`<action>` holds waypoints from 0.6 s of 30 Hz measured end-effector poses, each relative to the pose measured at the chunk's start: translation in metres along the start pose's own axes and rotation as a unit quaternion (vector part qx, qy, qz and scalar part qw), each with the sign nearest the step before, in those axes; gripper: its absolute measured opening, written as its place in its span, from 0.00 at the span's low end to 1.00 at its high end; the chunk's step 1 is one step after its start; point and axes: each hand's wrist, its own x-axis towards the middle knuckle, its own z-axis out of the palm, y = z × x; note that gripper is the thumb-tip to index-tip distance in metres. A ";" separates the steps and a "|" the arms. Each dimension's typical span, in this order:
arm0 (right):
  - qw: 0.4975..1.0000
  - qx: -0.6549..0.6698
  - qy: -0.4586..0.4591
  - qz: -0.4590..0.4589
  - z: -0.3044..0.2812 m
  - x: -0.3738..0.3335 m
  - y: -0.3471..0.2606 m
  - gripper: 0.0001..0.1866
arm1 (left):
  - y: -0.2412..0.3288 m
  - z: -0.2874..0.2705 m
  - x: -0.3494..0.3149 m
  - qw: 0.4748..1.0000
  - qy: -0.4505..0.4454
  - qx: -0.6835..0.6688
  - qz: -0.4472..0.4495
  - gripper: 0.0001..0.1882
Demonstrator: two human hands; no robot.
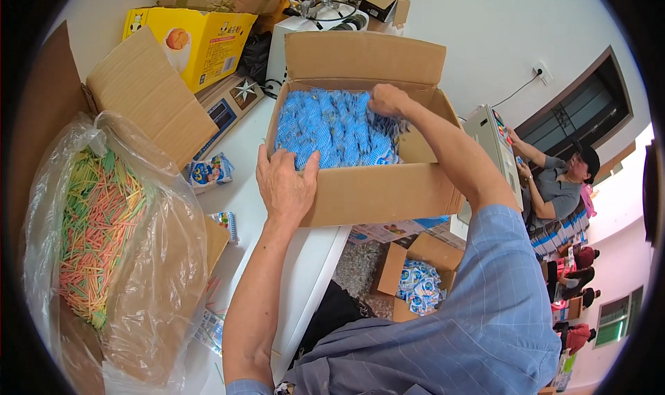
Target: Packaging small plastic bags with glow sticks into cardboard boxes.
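An open cardboard box (377, 195) stands on the white table in front of me, packed with rows of small blue patterned packets (322, 128). My left hand (285, 187) grips the box at its near left corner, fingers and thumb over the rim. Inside the box, my right hand (389, 100) is closed at the right end of the packets, by the far wall. Its fingertips are partly hidden among the packets it presses on. To the right of the packets, some of the box's bottom shows bare.
Left of me, a carton lined with clear plastic (149, 284) holds thin pastel sticks (97, 235). Loose packets (210, 172) lie beside a scale (232, 107). Below the table sits another carton of packets (420, 284). A co-worker (564, 187) works at a machine (493, 142) on the right.
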 end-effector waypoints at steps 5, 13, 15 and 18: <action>0.999 -0.031 -0.025 0.005 0.004 -0.003 -0.022 0.20 | -0.006 -0.002 -0.003 1.000 0.002 0.005 -0.006 0.26; 0.996 0.029 0.082 0.022 -0.003 -0.009 -0.010 0.24 | -0.005 -0.003 -0.003 1.000 -0.004 -0.007 -0.012 0.26; 0.981 0.124 0.141 0.055 -0.013 -0.007 0.011 0.27 | -0.004 -0.006 -0.002 1.000 -0.003 -0.011 -0.007 0.26; 0.973 0.139 0.130 0.130 0.002 0.005 0.076 0.38 | 0.000 0.001 0.000 1.000 -0.002 -0.022 0.003 0.26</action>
